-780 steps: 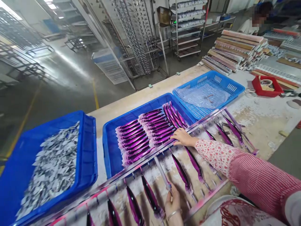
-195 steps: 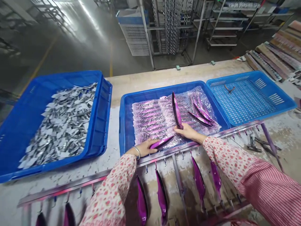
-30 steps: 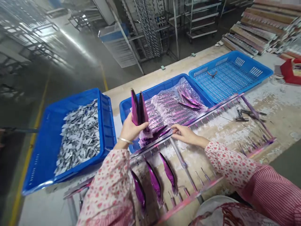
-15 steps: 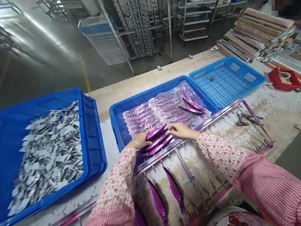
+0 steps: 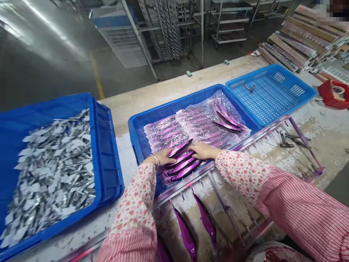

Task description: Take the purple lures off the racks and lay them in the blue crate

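Observation:
Shiny purple fish-shaped lure bodies (image 5: 181, 162) lie in a row on bubble wrap (image 5: 201, 125) in the middle blue crate (image 5: 141, 138). My left hand (image 5: 163, 157) rests on the left ends of this row, fingers curled over them. My right hand (image 5: 201, 150) lies flat on the right ends, fingers stretched and pressing. A few more purple bodies (image 5: 227, 122) lie at the crate's far right. A paint-stained metal rack (image 5: 261, 136) lies on the bench in front of the crate. Two purple bodies (image 5: 196, 225) still hang on its pins.
A large blue crate (image 5: 105, 153) of grey metal scraps stands at the left. A perforated blue tray (image 5: 269, 94) holding small pliers (image 5: 249, 87) sits at the right. Stacked boards (image 5: 289, 51) and a red tray (image 5: 334, 96) lie far right. Metal shelving carts (image 5: 169, 32) stand behind.
One second ago my left hand held two purple bodies upright. They now lie flat in the row, and both hands press on the row's ends.

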`<state>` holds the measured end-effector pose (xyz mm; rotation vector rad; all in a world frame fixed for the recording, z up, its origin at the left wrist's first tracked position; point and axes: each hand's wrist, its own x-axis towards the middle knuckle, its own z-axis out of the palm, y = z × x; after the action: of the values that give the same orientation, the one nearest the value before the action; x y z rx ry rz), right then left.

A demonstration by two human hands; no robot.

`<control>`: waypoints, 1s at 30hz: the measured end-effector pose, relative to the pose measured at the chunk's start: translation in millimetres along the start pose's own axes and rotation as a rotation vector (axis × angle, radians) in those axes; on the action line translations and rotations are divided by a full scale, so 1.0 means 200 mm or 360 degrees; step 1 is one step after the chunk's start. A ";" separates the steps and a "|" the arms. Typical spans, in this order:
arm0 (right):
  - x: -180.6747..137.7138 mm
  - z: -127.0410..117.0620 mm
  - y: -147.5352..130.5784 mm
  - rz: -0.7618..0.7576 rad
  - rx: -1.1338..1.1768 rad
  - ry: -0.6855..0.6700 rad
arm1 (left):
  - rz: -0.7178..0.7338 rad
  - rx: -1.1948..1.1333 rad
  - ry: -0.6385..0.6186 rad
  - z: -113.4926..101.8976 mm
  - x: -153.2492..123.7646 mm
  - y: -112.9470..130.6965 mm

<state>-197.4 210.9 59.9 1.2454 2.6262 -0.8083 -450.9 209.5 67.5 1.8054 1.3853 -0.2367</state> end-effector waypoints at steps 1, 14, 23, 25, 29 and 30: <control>0.00 0.00 -0.01 -0.0056 0.0003 -0.0002 | 0.0006 -0.0001 -0.0017 0.00 0.00 0.00; 0.01 0.07 0.03 -0.0317 0.0003 0.0146 | -0.0114 0.0550 0.0166 0.05 0.02 0.04; -0.08 0.00 0.06 -0.0058 0.0009 0.0289 | -0.0218 0.0686 0.0248 0.09 -0.05 0.06; -0.09 0.00 0.07 -0.0028 0.0008 0.0308 | -0.0279 0.0726 0.0228 0.08 -0.05 0.08; -0.14 -0.01 0.06 -0.0019 0.0028 0.0270 | -0.0311 0.0683 0.0375 0.08 -0.10 0.14; -0.17 -0.01 0.06 -0.0061 0.0029 0.0307 | -0.0265 0.0628 0.0500 0.09 -0.14 0.16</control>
<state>-166.3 195.6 67.9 1.3452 2.8069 -0.7546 -427.5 175.1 89.1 2.1158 1.8133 -0.3440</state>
